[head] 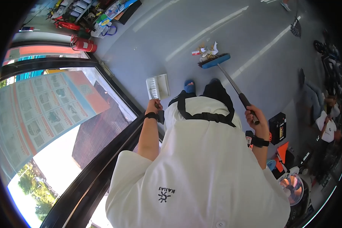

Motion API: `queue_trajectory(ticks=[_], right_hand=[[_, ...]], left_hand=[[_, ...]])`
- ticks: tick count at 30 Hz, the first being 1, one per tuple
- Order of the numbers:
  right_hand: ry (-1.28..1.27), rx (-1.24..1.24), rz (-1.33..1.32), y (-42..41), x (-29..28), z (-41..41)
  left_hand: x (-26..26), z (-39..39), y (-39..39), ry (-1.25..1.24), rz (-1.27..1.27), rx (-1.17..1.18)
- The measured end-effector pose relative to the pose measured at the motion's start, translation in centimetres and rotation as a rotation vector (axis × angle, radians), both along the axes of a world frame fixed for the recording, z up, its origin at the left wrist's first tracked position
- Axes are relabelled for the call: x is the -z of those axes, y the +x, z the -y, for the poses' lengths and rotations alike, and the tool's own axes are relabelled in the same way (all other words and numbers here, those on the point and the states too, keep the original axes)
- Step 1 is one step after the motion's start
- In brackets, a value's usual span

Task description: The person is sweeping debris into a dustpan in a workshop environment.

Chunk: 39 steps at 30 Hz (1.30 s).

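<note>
My right hand [256,116] grips the dark upper end of a broom handle [233,85]. The blue broom head [216,61] rests on the grey floor ahead of my feet, its dark bristles facing away from me. Against the bristles lies a small heap of litter [207,51], with torn white paper, brownish scraps and a small red-and-white box [195,53]. My left hand [154,105] is closed around the handle of a white long-handled dustpan [158,87], down at my left side. The dustpan's pan is near the floor, apart from the litter; whether it touches the floor I cannot tell.
A glass door or window [102,119] with a dark frame runs along my left. A red fire extinguisher [84,44] stands beyond it. To my right are a black box [277,128], an electric fan [291,188], a seated person [326,125] and a motorcycle [330,57].
</note>
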State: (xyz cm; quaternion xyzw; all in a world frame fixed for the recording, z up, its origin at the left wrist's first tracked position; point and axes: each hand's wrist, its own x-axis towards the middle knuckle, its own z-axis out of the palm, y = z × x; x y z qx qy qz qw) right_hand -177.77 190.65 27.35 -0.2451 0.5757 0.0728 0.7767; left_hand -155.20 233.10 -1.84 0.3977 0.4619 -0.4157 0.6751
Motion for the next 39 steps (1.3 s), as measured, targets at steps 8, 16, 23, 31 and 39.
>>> queue_trajectory(ticks=[8, 16, 23, 31, 39], right_hand=[[0.14, -0.018, -0.044, -0.5, 5.5, 2.8], [0.221, 0.035, 0.077, -1.9, 7.7, 5.8], [0.295, 0.302, 0.201, -8.3, 5.7, 7.0], [0.183, 0.213, 0.068, -19.4, 9.0, 3.7], [0.096, 0.082, 0.061, -27.1, 11.8, 1.8]], left_hand=[[-0.5, 2.0, -1.0, 0.092, 0.025, 0.098], [1.1, 2.4, -4.7, 0.1, 0.324, 0.272], [-2.8, 5.7, -7.7, 0.397, 0.627, 0.758], [-5.6, 8.9, -8.9, 0.636, 0.35, 1.111], [-3.0, 9.0, -13.4, 0.49, 0.244, 0.652]])
